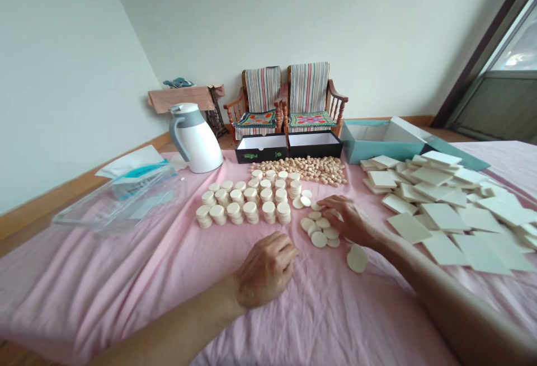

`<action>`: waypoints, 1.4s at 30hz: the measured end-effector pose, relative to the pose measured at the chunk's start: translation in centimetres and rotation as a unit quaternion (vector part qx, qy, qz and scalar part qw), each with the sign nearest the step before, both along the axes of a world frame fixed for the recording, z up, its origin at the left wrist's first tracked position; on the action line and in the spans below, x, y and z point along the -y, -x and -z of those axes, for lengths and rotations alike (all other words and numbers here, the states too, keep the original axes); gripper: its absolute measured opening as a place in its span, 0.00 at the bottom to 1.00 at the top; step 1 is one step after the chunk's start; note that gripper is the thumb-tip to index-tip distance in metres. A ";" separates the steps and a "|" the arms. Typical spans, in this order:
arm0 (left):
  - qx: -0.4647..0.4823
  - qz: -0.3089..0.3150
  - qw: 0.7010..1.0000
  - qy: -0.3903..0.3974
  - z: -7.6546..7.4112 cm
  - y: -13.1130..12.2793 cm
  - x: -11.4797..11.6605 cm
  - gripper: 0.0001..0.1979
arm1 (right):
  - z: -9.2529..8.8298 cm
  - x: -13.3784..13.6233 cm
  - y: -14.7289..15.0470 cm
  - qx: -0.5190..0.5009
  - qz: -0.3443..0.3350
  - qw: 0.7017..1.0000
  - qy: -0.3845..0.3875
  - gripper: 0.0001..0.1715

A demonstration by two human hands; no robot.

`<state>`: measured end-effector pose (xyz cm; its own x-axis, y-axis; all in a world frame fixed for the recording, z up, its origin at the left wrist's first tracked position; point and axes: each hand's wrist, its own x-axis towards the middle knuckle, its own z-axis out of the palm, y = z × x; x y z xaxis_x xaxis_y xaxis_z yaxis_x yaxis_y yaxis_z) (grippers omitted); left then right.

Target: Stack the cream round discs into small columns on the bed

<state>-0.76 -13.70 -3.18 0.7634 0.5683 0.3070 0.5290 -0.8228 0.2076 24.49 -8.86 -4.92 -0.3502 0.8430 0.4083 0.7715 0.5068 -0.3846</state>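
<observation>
Over a loose spread of round pale wooden discs [319, 239], my right hand [352, 221] reaches in from the right with its fingers stretched and thumb apart. Its fingertips come down at the upper edge of the spread, touching or just above a disc. My left hand [268, 270] rests on the cloth, fingers curled in; its palm side is hidden, so what it holds, if anything, does not show. Ahead of it, short stacks of the same discs [250, 210] stand in rows. A separate pair of overlapping discs [357, 258] lies below my right wrist.
Small wooden beads [310, 169] are heaped behind the stacks, before two black boxes [262, 156]. Square pale tiles [444, 217] pile up at right by a teal box [384, 148]. A white-grey jug [197, 142] and clear plastic container [121, 198] stand left on the pink cloth [168, 276].
</observation>
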 end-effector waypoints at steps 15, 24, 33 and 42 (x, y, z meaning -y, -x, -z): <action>0.051 0.008 0.997 0.052 0.2 0.3 -0.4 0.05 | 0.2 0.4 0.3 -0.001 -0.008 1.000 0.011 0.11; 0.172 0.008 0.974 0.145 -0.2 1.2 -1.1 0.10 | -0.2 0.6 0.8 -0.015 -0.003 0.997 0.072 0.09; 0.179 -0.053 0.967 0.172 -0.3 1.9 -1.3 0.09 | -0.8 0.9 1.6 -0.031 0.011 0.993 0.116 0.08; 0.207 -0.138 0.959 0.136 1.1 2.4 -2.1 0.08 | -1.4 -4.4 2.6 -0.015 0.025 0.999 0.026 0.15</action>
<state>-3.14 -11.58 -4.25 0.4171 0.8332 0.3632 0.5449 -0.5490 0.6338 21.87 -4.45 -3.51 -0.2953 0.8794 0.3735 0.7831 0.4467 -0.4327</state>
